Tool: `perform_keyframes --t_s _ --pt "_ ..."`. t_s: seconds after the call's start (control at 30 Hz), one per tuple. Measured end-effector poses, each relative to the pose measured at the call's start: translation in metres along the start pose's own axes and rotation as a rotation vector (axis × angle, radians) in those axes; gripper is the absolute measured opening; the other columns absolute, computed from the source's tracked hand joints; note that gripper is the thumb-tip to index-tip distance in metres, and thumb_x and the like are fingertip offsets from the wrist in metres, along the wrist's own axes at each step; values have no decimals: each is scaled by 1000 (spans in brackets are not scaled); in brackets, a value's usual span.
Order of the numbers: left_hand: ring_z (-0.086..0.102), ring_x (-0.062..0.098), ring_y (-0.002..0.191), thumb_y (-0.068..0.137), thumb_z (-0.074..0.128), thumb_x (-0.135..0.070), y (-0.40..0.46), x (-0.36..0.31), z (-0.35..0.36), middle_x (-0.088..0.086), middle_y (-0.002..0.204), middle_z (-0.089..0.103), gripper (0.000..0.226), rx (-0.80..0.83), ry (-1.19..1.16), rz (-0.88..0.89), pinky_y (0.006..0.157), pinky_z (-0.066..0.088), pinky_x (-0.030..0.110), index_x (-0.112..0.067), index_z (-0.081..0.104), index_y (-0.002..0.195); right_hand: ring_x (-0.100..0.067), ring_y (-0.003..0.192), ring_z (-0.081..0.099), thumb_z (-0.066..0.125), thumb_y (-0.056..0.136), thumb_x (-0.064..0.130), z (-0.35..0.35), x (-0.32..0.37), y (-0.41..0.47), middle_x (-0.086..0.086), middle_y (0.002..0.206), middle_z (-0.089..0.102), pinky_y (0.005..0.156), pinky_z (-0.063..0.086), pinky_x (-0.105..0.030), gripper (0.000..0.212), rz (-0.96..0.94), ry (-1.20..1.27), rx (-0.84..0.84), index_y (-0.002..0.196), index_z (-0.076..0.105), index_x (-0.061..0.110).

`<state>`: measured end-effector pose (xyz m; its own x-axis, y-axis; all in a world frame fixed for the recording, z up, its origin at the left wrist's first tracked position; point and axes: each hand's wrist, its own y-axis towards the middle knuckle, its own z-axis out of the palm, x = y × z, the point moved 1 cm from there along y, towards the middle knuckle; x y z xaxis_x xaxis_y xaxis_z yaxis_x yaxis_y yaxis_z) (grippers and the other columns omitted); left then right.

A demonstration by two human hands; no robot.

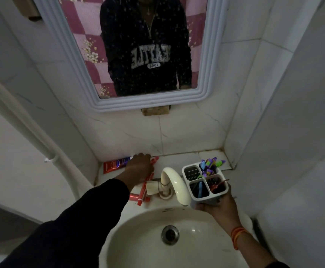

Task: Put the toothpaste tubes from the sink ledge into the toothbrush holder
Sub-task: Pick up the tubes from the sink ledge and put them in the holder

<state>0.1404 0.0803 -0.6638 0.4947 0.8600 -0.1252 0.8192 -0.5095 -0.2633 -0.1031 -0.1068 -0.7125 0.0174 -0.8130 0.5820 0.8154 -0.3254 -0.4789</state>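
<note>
1. The toothpaste tubes [147, 182] lie on the sink ledge [179, 157] under my left grip [139, 166] — red ones, several of them. One flat tube with a dark label [114, 165] sticks out past my knuckles toward the wall corner; the narrower ones run from my fingers down toward the tap base. How many there are I cannot count; they overlap.

2. I judge them light and soft-walled: a tube gives when squeezed, and a part-used one will fold at the middle. The printed skin looks glossy, and so close to a basin it may be slippery.

3. So I would take each one near the cap shoulder, where it is stiffest, or across the flat crimped tail — not round the belly, which would flex.

4. My left grip lies knuckles-up on the tubes, fingers curled down over them. Whether they have closed round one or only rest there is hidden by the back of the hand; I cannot tell.

5. My right grip [215, 206] is clasped under the toothbrush holder [205, 182], cupping its base and keeping it upright just beyond the tap [174, 180]. It is a pale plastic caddy with four compartments; bright brushes fill the one farthest from my palm, and dark handles stand in the two nearest.

6. The compartment beside the brushes, on the tap side, shows its slotted floor, and I judge it the likeliest berth for a tube going in cap-down.
</note>
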Motion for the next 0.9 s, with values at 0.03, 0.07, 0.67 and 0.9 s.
perform_keyframes --t_s 0.03,0.07,0.67,0.9 --pt "63 30 94 90 60 -35 -1 -4 -7 12 106 63 37 2 -70 25 82 56 41 -12 52 118 -36 99 70 90 72 23 2 1 0 -17 118 68 80 55 -72 62 17 -80 2 127 61 17" --pt "64 29 88 91 59 -37 -3 -9 -16 12 102 64 37 16 -113 62 78 57 41 -13 49 118 -39 105 67 97 60 26 6 1 -2 -19 124 65 81 52 -75 82 7 -57 12 131 58 16" --pt "67 24 80 98 54 -45 -72 -155 -124 14 105 61 47 294 -69 457 68 63 41 -18 33 130 -30 95 63 57 101 13 15 2 -18 -9 99 77 53 61 -49 12 -77 -96 -67 107 63 21" --pt "74 17 69 90 66 -39 -76 -192 -127 5 96 73 36 239 441 613 57 51 25 -19 58 119 -19 111 64 101 40 9 -10 -2 -8 9 118 64 85 62 -42 99 -417 -795 -54 119 50 42"
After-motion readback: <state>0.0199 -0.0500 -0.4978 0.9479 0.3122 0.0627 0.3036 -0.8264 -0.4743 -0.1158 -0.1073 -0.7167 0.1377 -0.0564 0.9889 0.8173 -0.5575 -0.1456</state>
